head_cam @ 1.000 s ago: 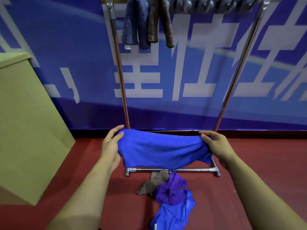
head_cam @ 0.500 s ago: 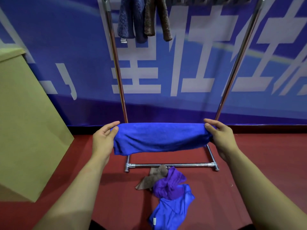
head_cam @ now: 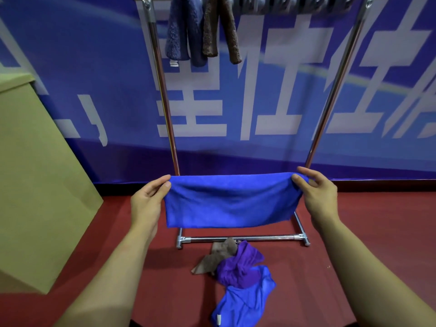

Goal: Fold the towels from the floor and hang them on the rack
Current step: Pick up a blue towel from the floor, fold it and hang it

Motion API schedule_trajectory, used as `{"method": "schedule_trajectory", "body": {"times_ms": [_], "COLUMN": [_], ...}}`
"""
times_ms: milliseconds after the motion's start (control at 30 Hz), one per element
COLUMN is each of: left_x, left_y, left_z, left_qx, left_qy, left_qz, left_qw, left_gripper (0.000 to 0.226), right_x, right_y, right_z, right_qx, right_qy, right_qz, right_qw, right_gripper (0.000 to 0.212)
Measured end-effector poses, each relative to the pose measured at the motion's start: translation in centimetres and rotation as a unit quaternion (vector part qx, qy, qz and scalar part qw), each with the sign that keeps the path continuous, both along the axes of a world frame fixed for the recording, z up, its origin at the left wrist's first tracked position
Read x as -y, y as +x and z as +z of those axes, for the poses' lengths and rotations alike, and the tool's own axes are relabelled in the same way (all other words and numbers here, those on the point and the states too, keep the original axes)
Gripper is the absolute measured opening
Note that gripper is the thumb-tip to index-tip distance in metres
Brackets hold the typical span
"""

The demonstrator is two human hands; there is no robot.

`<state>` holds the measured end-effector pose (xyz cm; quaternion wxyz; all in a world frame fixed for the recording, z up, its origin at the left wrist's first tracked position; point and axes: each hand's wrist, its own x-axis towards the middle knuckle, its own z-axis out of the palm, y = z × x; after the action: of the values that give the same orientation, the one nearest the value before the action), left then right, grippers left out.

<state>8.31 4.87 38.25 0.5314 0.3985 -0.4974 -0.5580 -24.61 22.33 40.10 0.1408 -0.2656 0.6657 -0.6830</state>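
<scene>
I hold a bright blue towel (head_cam: 232,200) stretched flat in the air in front of the chrome rack (head_cam: 329,95). My left hand (head_cam: 147,201) pinches its upper left corner and my right hand (head_cam: 317,197) pinches its upper right corner. The towel hangs folded over, its lower edge just above the rack's base bar (head_cam: 243,238). On the red floor lie a brown towel (head_cam: 217,256), a purple towel (head_cam: 239,266) and another blue towel (head_cam: 243,303) in a heap. A dark blue towel (head_cam: 181,31) and a brown towel (head_cam: 220,29) hang from the rack's top.
A tall tan cardboard box (head_cam: 35,173) stands at the left. A blue banner wall (head_cam: 236,102) with white characters runs behind the rack. Grey hangers or clips (head_cam: 283,3) line the rack's top bar to the right of the hung towels.
The blue towel went from sagging to pulled taut between my hands, then dropped open longer. My hands spread slightly apart and stayed gripping the corners.
</scene>
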Motion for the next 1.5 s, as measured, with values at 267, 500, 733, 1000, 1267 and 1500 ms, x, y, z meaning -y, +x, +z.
{"method": "schedule_trajectory", "body": {"times_ms": [267,500,733,1000,1267,1500], "left_x": [-0.9,-0.9,-0.6,-0.7,0.2,0.5], "left_y": [-0.4,0.0,0.2,0.5,-0.1,0.1], "left_z": [1.3,1.5,1.0,1.0,0.3,-1.2], "left_qx": [-0.014,-0.021,-0.032,0.007,-0.125,-0.133], "left_qy": [-0.066,-0.066,-0.045,-0.042,0.114,0.291], "left_qz": [0.071,0.075,0.063,0.013,-0.03,-0.127], "left_qw": [0.995,0.995,0.996,0.999,0.985,0.939], "left_gripper": [0.02,0.019,0.02,0.041,0.052,0.038], "right_x": [-0.5,-0.6,0.0,0.0,0.5,1.3], "right_y": [1.0,1.1,0.7,0.5,0.6,0.3], "right_z": [1.1,1.3,0.1,0.0,0.0,-1.8], "right_qx": [0.024,0.041,0.089,0.086,0.343,0.426], "right_qy": [-0.058,-0.1,-0.056,-0.024,-0.067,-0.006], "right_qz": [-0.01,-0.018,0.041,0.059,0.086,0.161], "right_qw": [0.998,0.994,0.994,0.994,0.933,0.89], "right_gripper": [0.016,0.009,0.035,0.051,0.056,0.05]}}
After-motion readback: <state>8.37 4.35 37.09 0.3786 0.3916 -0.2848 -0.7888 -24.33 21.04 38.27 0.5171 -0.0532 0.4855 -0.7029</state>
